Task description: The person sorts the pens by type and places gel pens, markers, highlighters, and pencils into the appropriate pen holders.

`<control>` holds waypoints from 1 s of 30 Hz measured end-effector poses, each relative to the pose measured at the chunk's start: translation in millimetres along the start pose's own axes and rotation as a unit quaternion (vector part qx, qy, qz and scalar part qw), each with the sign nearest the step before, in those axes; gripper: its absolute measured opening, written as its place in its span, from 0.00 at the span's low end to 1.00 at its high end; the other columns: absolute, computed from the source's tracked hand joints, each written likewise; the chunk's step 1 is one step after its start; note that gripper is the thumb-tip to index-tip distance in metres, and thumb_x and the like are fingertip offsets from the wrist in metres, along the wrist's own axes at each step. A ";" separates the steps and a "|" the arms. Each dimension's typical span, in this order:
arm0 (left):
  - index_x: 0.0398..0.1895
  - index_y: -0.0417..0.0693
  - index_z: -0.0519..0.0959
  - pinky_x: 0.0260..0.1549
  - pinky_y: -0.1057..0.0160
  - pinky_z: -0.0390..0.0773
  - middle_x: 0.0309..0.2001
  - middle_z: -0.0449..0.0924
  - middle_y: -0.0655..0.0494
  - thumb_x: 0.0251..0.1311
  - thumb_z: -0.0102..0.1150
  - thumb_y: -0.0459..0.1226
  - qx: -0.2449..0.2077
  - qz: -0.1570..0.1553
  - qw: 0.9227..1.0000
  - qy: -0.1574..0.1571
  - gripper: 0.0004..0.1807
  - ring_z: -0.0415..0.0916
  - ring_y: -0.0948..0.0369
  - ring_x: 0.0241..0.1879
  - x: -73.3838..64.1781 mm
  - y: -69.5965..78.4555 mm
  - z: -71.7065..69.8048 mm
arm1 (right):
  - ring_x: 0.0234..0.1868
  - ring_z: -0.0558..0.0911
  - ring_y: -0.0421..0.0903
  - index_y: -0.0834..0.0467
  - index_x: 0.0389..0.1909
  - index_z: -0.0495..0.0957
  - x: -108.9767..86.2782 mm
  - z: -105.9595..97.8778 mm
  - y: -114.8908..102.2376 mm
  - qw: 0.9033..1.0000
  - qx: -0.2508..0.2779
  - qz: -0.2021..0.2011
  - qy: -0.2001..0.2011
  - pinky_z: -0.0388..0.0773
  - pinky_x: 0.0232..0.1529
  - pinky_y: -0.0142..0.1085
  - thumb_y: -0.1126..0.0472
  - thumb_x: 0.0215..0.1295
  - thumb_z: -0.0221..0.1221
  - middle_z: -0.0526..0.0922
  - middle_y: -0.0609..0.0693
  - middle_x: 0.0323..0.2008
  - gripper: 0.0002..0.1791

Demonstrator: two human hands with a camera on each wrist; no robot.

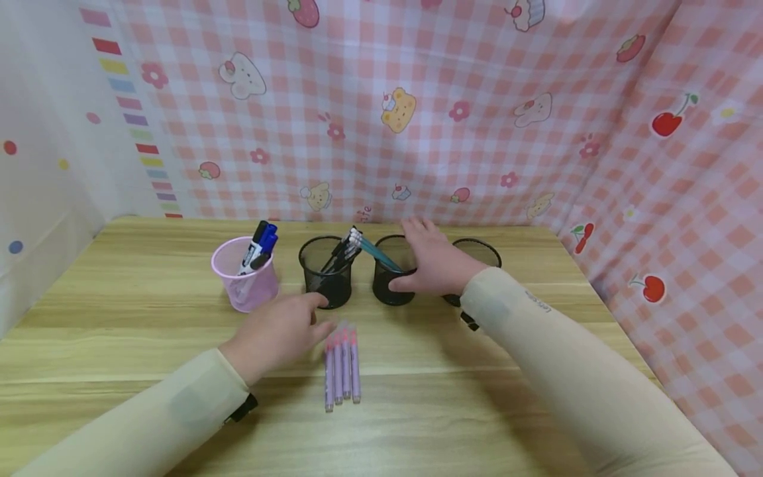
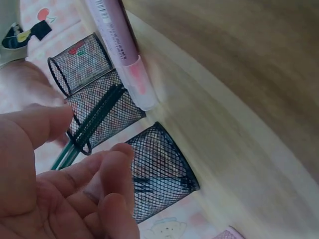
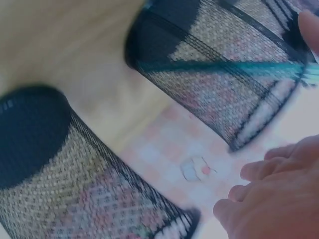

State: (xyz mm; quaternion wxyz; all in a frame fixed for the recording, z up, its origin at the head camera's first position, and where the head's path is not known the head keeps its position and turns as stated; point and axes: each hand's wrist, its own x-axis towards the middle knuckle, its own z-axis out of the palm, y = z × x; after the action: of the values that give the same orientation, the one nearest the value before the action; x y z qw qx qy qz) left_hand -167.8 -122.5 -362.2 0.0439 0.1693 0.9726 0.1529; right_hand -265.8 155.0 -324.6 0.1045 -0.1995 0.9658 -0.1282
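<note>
My left hand (image 1: 277,334) hovers just left of several purple pens (image 1: 338,371) with clear caps, lying side by side on the table. Its fingers are loosely bent, and nothing shows between thumb and fingers in the left wrist view. Over the right side of a black mesh cup (image 1: 393,291) my right hand (image 1: 438,262) is spread and holds nothing. Teal pencils (image 1: 379,254) lean left inside that cup. Another black mesh cup (image 3: 75,164) stands to its right, partly hidden in the head view by the right hand and wrist.
Left of the pencil cup is a black mesh cup (image 1: 330,289) with black pens (image 1: 338,257). Farther left, a pink mesh cup (image 1: 253,291) holds blue and black markers (image 1: 254,250). A checked curtain (image 1: 357,146) hangs behind the wooden table (image 1: 417,411).
</note>
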 end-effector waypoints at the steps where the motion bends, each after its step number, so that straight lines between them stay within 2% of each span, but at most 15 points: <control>1: 0.65 0.46 0.80 0.41 0.53 0.87 0.43 0.90 0.54 0.73 0.61 0.53 0.003 0.003 1.000 -0.002 0.27 0.87 0.56 0.42 -0.1 -0.9 0.7 | 0.87 0.32 0.59 0.56 0.86 0.36 -2.2 -4.1 1.4 1.000 -0.002 -0.003 0.002 0.40 0.85 0.58 0.35 0.63 0.70 0.34 0.57 0.87 0.67; 4: 0.65 0.44 0.80 0.49 0.46 0.87 0.48 0.90 0.49 0.74 0.59 0.53 0.014 0.013 1.000 -0.007 0.28 0.88 0.49 0.49 -1.2 -3.1 2.2 | 0.87 0.32 0.59 0.57 0.86 0.38 -9.4 -17.0 10.3 1.000 -0.007 -0.008 0.007 0.38 0.85 0.58 0.34 0.63 0.70 0.34 0.57 0.87 0.66; 8: 0.66 0.42 0.79 0.58 0.40 0.83 0.58 0.87 0.44 0.75 0.58 0.52 0.019 0.014 1.000 -0.018 0.28 0.84 0.43 0.59 -3.2 -5.5 2.7 | 0.86 0.30 0.60 0.57 0.86 0.38 -19.7 -29.5 32.2 1.000 -0.008 -0.001 0.001 0.36 0.85 0.60 0.33 0.62 0.69 0.33 0.57 0.87 0.67; 13: 0.68 0.41 0.77 0.61 0.38 0.80 0.63 0.83 0.41 0.74 0.60 0.53 0.023 0.007 0.999 -0.033 0.30 0.80 0.41 0.64 -5.4 -6.9 2.6 | 0.86 0.31 0.64 0.59 0.86 0.37 -29.4 -33.0 65.1 1.000 -0.012 0.006 -0.026 0.37 0.83 0.65 0.33 0.61 0.71 0.32 0.60 0.86 0.69; 18: 0.70 0.41 0.77 0.63 0.37 0.79 0.64 0.82 0.39 0.72 0.61 0.54 0.025 0.004 0.999 -0.042 0.33 0.78 0.40 0.66 -5.8 -6.9 3.7 | 0.85 0.32 0.66 0.60 0.86 0.34 -34.7 -29.5 92.9 0.999 -0.014 0.020 -0.047 0.42 0.82 0.67 0.35 0.58 0.73 0.31 0.62 0.86 0.72; 21: 0.68 0.39 0.77 0.61 0.39 0.80 0.61 0.84 0.39 0.71 0.62 0.53 0.026 0.008 0.999 -0.043 0.32 0.81 0.41 0.62 -5.4 -6.9 5.3 | 0.86 0.34 0.65 0.60 0.86 0.33 -36.7 -26.0 104.0 0.998 -0.010 0.028 -0.051 0.45 0.82 0.66 0.35 0.57 0.74 0.32 0.62 0.86 0.74; 23: 0.64 0.40 0.80 0.52 0.44 0.85 0.51 0.88 0.44 0.71 0.62 0.53 0.026 0.008 0.999 -0.047 0.30 0.85 0.46 0.52 -4.5 -6.5 6.4 | 0.86 0.37 0.64 0.60 0.86 0.32 -37.7 -22.9 108.8 0.998 -0.003 0.034 -0.049 0.46 0.83 0.64 0.36 0.57 0.75 0.33 0.62 0.86 0.75; 25: 0.52 0.44 0.84 0.40 0.50 0.85 0.38 0.87 0.50 0.70 0.63 0.53 0.024 0.005 0.998 -0.053 0.23 0.84 0.51 0.40 -3.6 -6.0 7.4 | 0.86 0.43 0.64 0.61 0.86 0.34 -37.8 -18.9 111.8 0.999 0.001 0.038 -0.038 0.49 0.82 0.63 0.36 0.56 0.75 0.37 0.63 0.86 0.74; 27: 0.40 0.49 0.82 0.29 0.56 0.79 0.29 0.80 0.56 0.69 0.63 0.54 0.026 0.003 0.998 -0.057 0.18 0.77 0.56 0.30 -2.7 -5.5 8.0 | 0.85 0.48 0.64 0.61 0.85 0.36 -37.8 -14.9 113.5 0.999 0.008 0.044 -0.027 0.52 0.82 0.62 0.38 0.57 0.76 0.42 0.64 0.85 0.72; 30: 0.30 0.54 0.75 0.25 0.59 0.73 0.25 0.75 0.58 0.69 0.63 0.55 0.028 0.002 0.998 -0.061 0.19 0.72 0.58 0.26 -2.4 -5.0 8.7 | 0.83 0.54 0.66 0.63 0.85 0.40 -38.2 -10.6 114.0 0.999 0.013 0.050 -0.011 0.57 0.80 0.63 0.41 0.57 0.76 0.48 0.66 0.84 0.69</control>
State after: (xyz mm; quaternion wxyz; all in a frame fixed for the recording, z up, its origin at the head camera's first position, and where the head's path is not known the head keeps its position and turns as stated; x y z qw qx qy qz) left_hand -166.0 -125.4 -371.9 0.0983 0.1818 0.9716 0.1152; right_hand -275.0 274.1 -341.9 0.1240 -0.1510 0.9717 -0.1328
